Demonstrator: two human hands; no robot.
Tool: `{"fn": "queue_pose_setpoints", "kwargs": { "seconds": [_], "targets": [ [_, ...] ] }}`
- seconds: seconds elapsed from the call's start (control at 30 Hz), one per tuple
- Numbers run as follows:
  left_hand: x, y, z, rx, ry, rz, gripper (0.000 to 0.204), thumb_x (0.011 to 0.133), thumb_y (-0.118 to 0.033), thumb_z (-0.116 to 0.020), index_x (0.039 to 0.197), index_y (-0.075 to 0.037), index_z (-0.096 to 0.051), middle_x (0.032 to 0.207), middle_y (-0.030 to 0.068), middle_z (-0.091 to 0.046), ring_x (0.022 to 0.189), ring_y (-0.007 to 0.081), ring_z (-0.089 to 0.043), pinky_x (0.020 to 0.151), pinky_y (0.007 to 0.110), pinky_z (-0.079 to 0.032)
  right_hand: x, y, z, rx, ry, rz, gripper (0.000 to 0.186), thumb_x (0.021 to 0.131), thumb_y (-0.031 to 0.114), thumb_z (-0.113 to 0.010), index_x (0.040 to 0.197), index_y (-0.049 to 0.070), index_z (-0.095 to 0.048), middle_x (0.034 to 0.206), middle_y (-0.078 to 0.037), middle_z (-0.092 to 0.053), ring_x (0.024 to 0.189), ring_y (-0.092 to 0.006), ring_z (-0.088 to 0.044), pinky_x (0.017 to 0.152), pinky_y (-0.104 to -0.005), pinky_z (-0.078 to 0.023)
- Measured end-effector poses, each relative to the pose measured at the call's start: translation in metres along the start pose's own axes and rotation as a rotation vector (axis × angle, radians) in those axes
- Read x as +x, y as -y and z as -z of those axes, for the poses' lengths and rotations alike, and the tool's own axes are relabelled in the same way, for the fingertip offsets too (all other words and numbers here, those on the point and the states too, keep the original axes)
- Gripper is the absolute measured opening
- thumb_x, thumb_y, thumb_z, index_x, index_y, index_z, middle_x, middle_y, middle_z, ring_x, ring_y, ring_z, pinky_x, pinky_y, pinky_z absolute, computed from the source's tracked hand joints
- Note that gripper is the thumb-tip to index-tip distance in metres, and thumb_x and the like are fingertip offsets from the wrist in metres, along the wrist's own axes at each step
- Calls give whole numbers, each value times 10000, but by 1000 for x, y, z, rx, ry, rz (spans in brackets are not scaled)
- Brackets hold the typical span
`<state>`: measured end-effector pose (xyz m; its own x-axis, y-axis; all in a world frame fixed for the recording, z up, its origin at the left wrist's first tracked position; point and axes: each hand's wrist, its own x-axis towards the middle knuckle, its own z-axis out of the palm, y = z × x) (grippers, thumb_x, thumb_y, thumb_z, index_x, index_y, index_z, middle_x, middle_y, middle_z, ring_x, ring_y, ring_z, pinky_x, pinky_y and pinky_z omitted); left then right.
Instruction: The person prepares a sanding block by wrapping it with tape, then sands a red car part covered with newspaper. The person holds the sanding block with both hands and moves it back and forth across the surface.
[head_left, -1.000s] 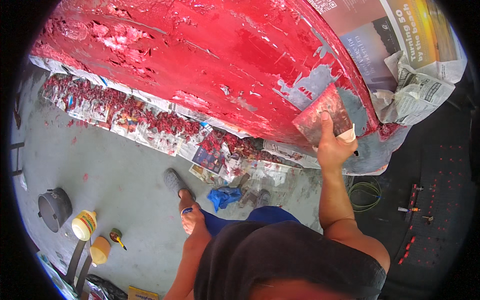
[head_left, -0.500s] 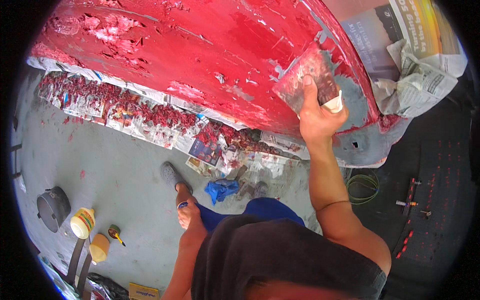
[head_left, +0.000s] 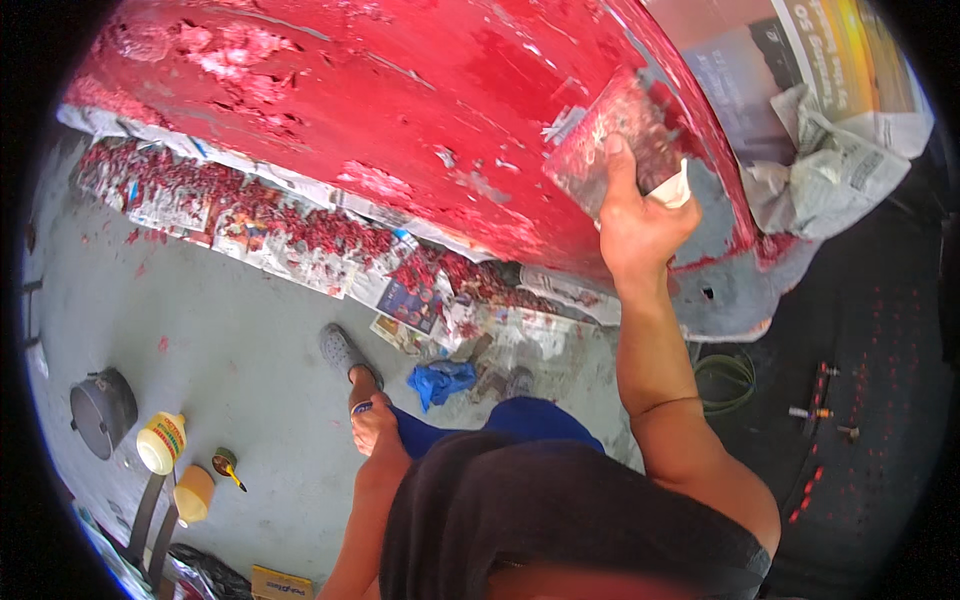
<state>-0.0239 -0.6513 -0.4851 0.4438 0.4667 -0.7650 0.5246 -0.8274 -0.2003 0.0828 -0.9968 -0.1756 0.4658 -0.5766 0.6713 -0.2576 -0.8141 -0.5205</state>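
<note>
A car body panel (head_left: 400, 120) with blistered, peeling red paint fills the upper part of the head view. My right hand (head_left: 640, 225) grips a wide, flat scraper (head_left: 590, 165), thumb on top of its red-smeared face. The scraper lies against the panel near a patch of bared grey metal (head_left: 715, 215). A pale piece (head_left: 675, 190) sticks up beside my fingers; I cannot tell if it belongs to the scraper. Lower down, my left hand (head_left: 376, 428) rests over my left knee, its fingers partly visible and no tool showing.
Red paint scraps (head_left: 330, 230) lie on newspaper sheets (head_left: 250, 240) under the panel. More newspaper (head_left: 840, 180) covers the right end. A blue cloth (head_left: 440, 382) lies by my feet. At left stand a dark bucket (head_left: 103, 410), a bottle (head_left: 162, 442) and a small can with brush (head_left: 224, 462).
The scraper and my right hand have shifted slightly up the panel, with a small change in tilt. My left hand stays at my knee. The whole view has moved a little.
</note>
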Motion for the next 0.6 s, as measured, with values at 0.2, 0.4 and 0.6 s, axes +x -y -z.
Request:
{"fn": "queue_pose_setpoints", "kwargs": {
  "seconds": [0.2, 0.4, 0.6],
  "targets": [
    [10, -7, 8, -59, 45, 53, 730, 864, -649, -631, 1272, -54, -743, 1352, 182, -701, 1270, 371, -659, 1064, 477, -513, 0, 0, -3, 63, -32, -59, 158, 919, 17, -790, 1049, -57, -740, 975, -67, -775, 862, -124, -712, 784, -309, -556],
    [11, 2, 6, -122, -5, 23, 746, 869, -674, -647, 1285, -60, -733, 1358, 178, -699, 1275, 376, -653, 1083, 482, -497, -3, -3, -10, -59, 49, 61, 110, 885, 13, -788, 894, -45, -695, 737, -78, -716, 697, -81, -623, 625, -299, -522],
    [9, 2, 6, -115, 33, 47, 794, 854, -686, -677, 1304, -34, -719, 1344, 192, -704, 1274, 377, -654, 1085, 487, -497, 5, 6, -15, 42, -55, 148, 133, 893, 69, -776, 888, -34, -692, 723, -146, -708, 627, -152, -665, 600, -366, -527]
  ]
}}
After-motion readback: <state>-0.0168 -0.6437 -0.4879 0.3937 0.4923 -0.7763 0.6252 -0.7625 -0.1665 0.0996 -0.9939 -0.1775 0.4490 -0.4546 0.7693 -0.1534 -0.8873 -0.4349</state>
